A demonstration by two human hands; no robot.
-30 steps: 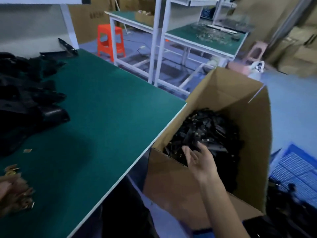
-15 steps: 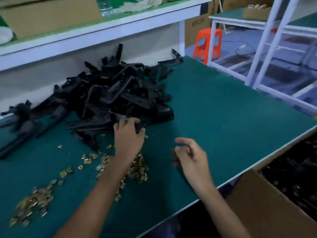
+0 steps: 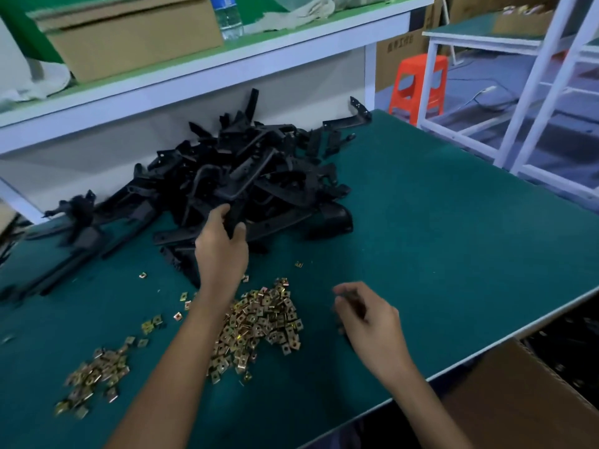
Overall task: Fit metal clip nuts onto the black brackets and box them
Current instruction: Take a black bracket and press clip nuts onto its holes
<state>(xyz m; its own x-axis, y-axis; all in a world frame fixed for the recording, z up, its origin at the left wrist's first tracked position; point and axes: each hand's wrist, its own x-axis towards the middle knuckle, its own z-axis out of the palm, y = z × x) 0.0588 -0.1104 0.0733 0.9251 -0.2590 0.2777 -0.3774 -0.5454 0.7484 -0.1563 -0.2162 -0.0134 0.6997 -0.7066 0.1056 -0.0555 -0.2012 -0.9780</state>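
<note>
Head cam, the only view here: the left hand (image 3: pixel 222 251) is at the near side of the heap of black brackets (image 3: pixel 259 170), thumb and fingers curled round one bracket (image 3: pixel 234 218) at the heap's front edge. The right hand (image 3: pixel 369 322) hovers over the bench (image 3: pixel 453 238) near its front edge, just right of the clip nuts (image 3: pixel 262 322). Its fingers are curled in, but it's blurry, so I can't tell if it's pinching anything.

Counts: one heap of brackets, way too tangled to count, pushed against the bench's back edge. The nuts are in two piles, the big one right under the left forearm and a smaller pile (image 3: pixel 94 380) toward the front left corner, plus a handful of strays between them.

Brackets look like matte black strips and bent arms with small holes. The nuts are small, square, shiny brass-coloured metal with a hole in the middle. The bench top is a dark green mat. One corrugated cardboard box (image 3: pixel 518 403) sits below the front right edge, with dark parts inside.
</note>
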